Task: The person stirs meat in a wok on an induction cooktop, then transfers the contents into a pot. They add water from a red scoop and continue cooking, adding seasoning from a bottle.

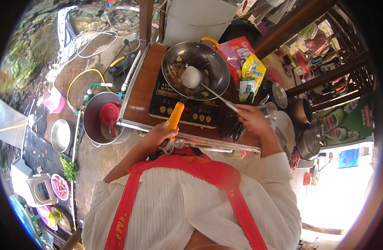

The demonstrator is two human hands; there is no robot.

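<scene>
A dark steel wok (218, 62) sits on a black induction cooker (162, 100). Its long orange handle (175, 116) points toward me, and my left hand (159, 135) is closed round the near end. My right hand (254, 120) grips the metal shaft of a ladle (220, 98), whose pale rounded head rests low in the wok among brown sauce and small food pieces. Steam or glare softens the ladle's head. Right of the wok lie a red and pink bag (237, 48), a yellow seasoning pouch (253, 68) and a small green and white packet (247, 89).
A large metal pot (89, 135) holding a red dipper (109, 113) stands left of the wooden table (135, 104). Lidded pots (308, 143) and a metal bowl (279, 95) crowd the right. On the left floor are a steel basin (61, 135), greens (68, 168) and a yellow hose (73, 85).
</scene>
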